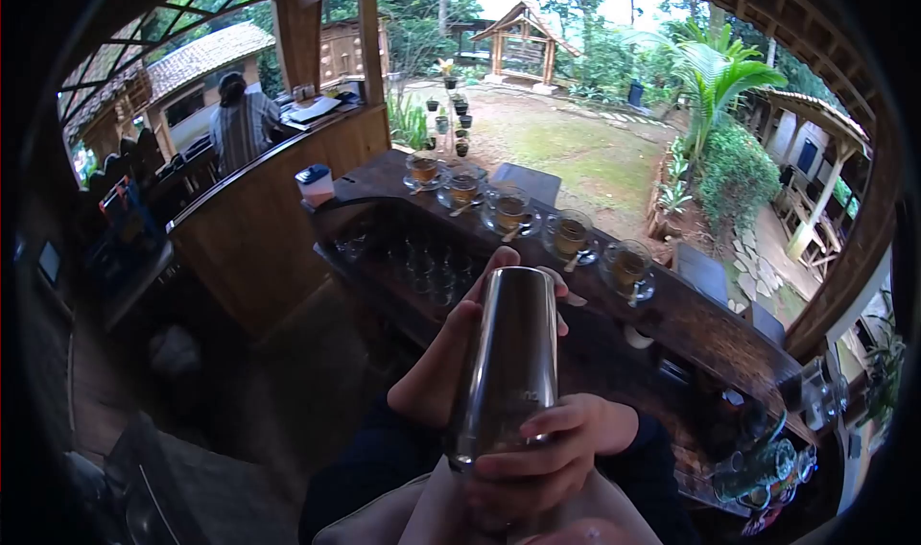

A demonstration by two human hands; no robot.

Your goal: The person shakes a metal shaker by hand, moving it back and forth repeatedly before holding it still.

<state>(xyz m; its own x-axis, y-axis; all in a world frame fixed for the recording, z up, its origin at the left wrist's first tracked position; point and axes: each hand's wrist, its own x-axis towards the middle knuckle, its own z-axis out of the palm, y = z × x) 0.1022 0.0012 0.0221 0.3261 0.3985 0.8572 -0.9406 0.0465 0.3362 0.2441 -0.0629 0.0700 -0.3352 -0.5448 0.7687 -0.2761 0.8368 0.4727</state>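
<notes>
A shiny metal shaker (508, 353) is held in front of my body, tilted slightly, its flat end toward the counter. My left hand (446, 353) wraps round its left side and far side, with fingertips showing past the upper end. Lower down, my right hand (552, 449) grips the base from the right, fingers curled across the front. Beyond the shaker, several glass cups of amber drink on saucers with spoons stand in a row on the dark wooden counter (710, 348); one such cup (569, 236) is just past the shaker's top.
A lidded plastic container (315, 185) stands at the counter's left end. Upside-down glasses (432, 272) sit on a lower shelf. Glass jars (767, 468) are at the lower right. Another person (240, 123) is behind a wooden partition (278, 209) at the left.
</notes>
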